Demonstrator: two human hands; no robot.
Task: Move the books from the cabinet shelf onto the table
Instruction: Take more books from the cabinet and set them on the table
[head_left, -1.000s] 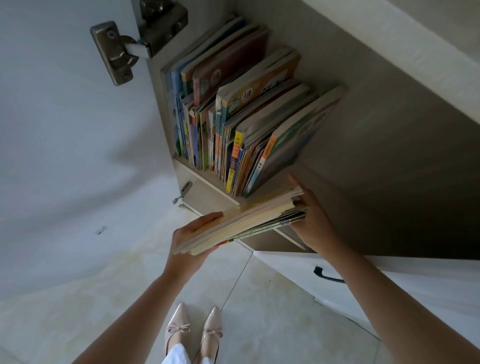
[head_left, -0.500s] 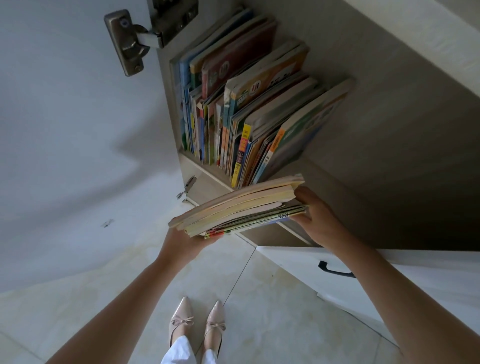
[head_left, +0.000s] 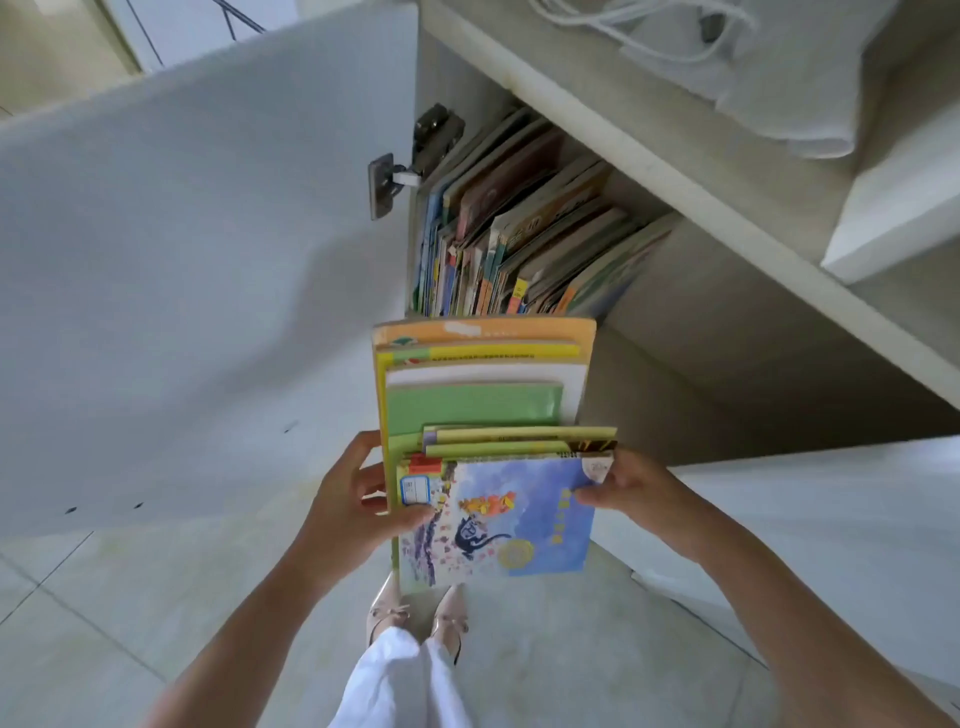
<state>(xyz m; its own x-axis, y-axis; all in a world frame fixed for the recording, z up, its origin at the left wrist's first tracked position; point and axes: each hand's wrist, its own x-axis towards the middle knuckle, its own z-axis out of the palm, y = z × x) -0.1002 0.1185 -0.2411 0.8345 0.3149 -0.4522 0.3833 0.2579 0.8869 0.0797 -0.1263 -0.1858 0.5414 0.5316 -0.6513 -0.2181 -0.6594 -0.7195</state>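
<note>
**One batch out, most of the shelf still loaded**

We are holding a stack of books (head_left: 483, 441) in front of us, clear of the cabinet and over the floor (head_left: 571, 649). It is fanned: a blue illustrated cover nearest us, green and yellow covers stepping back, an orange one with a taped patch at the far end. The covers are thin, soft and uneven in size, so we are judging the stack likely to slip.

Our left hand (head_left: 358, 512) is closed on the stack's left edge, thumb lying on the blue cover. Our right hand (head_left: 631, 491) is pinching the right edge near the top corner of that cover.

A dense row of books on the shelf (head_left: 524, 244) is leaning to the left, toward the hinge (head_left: 387, 182) side. We are reading that as the bulk of the job still left.

The cabinet door (head_left: 208, 260) is standing open on the left. No tabletop is showing, so we cannot tell where the stack is going down or whether any books are already there. White cloth and cables (head_left: 727, 47) are lying on the ledge above.
</note>
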